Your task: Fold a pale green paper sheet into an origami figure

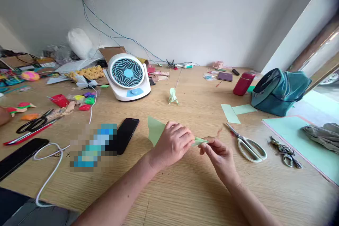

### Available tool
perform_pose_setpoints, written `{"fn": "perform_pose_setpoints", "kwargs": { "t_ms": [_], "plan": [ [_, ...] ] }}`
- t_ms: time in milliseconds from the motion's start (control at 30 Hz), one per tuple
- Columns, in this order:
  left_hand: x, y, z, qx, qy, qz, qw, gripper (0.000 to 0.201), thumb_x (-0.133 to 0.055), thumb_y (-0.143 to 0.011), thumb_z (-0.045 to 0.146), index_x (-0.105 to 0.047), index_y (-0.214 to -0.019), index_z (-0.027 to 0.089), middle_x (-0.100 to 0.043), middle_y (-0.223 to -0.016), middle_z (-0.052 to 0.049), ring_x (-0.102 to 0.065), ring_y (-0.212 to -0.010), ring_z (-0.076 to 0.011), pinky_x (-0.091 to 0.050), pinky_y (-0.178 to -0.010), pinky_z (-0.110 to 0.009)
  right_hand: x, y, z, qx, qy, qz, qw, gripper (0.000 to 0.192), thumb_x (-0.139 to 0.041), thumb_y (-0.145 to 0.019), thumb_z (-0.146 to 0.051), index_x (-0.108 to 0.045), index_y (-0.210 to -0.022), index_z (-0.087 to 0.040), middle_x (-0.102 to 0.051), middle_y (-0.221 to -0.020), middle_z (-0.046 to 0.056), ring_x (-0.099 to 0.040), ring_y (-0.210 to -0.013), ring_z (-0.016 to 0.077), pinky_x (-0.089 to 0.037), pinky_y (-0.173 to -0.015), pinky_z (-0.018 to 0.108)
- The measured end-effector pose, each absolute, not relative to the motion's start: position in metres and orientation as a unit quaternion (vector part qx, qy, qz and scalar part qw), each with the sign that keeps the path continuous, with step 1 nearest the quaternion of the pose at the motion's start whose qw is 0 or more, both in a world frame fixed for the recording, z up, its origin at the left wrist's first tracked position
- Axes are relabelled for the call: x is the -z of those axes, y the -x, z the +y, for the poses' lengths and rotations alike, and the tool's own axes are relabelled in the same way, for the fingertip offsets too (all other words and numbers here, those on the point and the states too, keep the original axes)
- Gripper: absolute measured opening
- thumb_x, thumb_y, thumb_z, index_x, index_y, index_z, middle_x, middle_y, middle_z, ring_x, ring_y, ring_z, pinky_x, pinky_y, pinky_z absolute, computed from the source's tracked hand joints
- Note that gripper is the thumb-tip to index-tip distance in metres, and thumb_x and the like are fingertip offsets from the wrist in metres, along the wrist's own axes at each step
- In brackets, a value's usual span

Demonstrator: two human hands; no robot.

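1. Left hand (pixel 173 143): curled over the light green paper (pixel 155 130), fingers bent and pressing it down against the wooden table (pixel 185 190); the hold appears to pin the sheet so that it cannot slide.
2. Right hand (pixel 218 153): thumb and fingertips closed in a narrow pinch on the paper's pointed right end, just beside the left hand; the grip suits sharpening a crease at the tip.
3. Light green paper: lies at the centre of the table in front of the person, its broad triangular flap standing free to the left of the left hand, its narrow tip between the two hands.
4. White-handled scissors (pixel 249 145): flat on the table just right of the right hand, blades pointing away, within easy reach.
5. Folded green paper figure (pixel 173 96): stands upright farther back, well apart from the hands.
6. Cut green strips (pixel 233 111) and a larger green sheet (pixel 296 137): lie to the right.
7. Black phone (pixel 125 135): lies left of the paper, near a small white desk fan (pixel 127 76).
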State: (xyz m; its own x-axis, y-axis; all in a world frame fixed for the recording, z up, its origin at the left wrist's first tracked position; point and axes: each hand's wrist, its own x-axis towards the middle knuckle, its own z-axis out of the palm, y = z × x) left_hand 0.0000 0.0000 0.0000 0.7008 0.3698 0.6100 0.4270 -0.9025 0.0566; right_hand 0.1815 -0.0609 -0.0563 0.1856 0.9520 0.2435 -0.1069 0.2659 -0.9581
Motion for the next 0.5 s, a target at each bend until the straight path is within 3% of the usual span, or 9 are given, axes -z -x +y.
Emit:
{"fn": "perform_pose_setpoints", "kwargs": {
  "t_ms": [500],
  "plan": [
    [0.0009,-0.0007,-0.0033,0.325,0.918,-0.221,0.052,0.015,-0.048,-0.099,0.021,-0.056,-0.086,0.019,-0.068,-0.083,0.0,-0.056,-0.078,-0.015,-0.034,-0.082,-0.037,0.0555,-0.1814,-0.0601,-0.395,0.433,-0.5,0.637,0.014,-0.073,-0.083,-0.034,-0.071,-0.078,-0.021,-0.062,-0.061,-0.001,-0.057,-0.056,0.0116,-0.048,-0.055,0.023]
  ]
}}
